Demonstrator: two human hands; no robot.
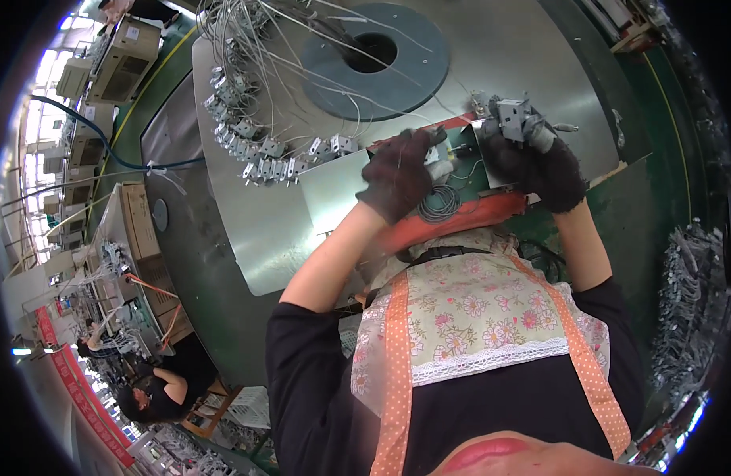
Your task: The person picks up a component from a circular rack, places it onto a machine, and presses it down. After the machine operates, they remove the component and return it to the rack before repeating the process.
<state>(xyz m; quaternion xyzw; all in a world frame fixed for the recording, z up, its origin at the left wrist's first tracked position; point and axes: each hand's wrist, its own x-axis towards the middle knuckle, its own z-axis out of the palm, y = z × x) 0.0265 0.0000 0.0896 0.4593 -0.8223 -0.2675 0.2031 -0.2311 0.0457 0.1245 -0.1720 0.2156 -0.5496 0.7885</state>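
Note:
Both my hands wear dark knit gloves with lighter finger ends. My right hand (pixel 544 170) is closed around a small silver metal box (pixel 511 119) with square holes, above the right side of the work opening. My left hand (pixel 399 174) curls its fingers at the opening's left side, on something pale that the glove mostly hides. Between the hands, a short black tool tip (pixel 463 151) points sideways. A coil of thin grey cable (pixel 439 205) lies just below my left fingers, next to the red padded edge (pixel 461 220).
A metal worktable (pixel 262 230) spreads to the left and front, with a grey ring-shaped disc (pixel 425 67) on it. Several similar metal boxes (pixel 274 168) on thin wires lie in an arc. Bundled grey cables (pixel 687 309) hang at right. Another person (pixel 163 393) sits at far left.

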